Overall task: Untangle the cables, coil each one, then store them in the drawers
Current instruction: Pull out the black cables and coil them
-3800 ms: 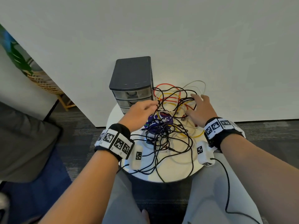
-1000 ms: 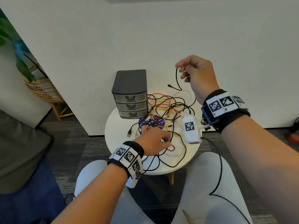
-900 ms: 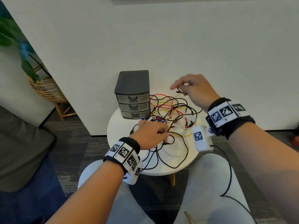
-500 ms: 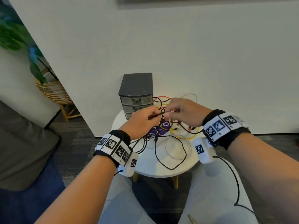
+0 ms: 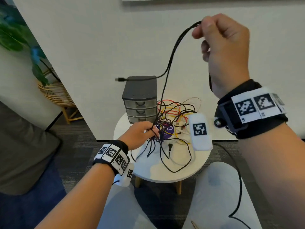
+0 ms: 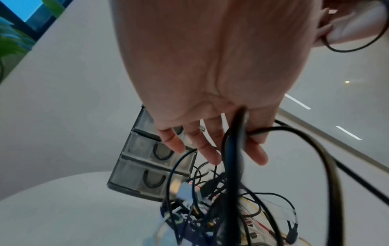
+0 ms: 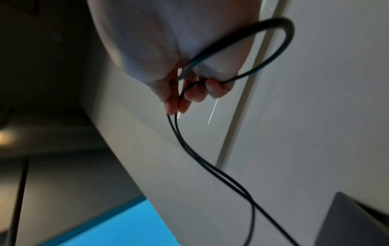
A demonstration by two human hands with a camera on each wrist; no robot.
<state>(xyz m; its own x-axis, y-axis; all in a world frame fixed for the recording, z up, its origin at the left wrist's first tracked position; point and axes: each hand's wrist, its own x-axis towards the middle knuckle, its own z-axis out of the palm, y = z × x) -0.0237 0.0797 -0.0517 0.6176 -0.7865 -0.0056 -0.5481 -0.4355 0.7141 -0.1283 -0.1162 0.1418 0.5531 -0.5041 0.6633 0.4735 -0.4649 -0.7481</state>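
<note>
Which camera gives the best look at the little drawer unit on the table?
The head view: the drawer unit stands whole by the cable tangle, its dark top and three shut drawers facing the camera. The left wrist view shows only its drawer fronts, partly behind the left hand. The right wrist view catches just a dark corner.

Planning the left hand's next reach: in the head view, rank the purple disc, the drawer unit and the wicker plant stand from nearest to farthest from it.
From the left hand:
1. Purple disc, just right of the fingertips, under the tangle.
2. Drawer unit, behind the hand against the wall.
3. Wicker plant stand, far left on the floor.
</note>
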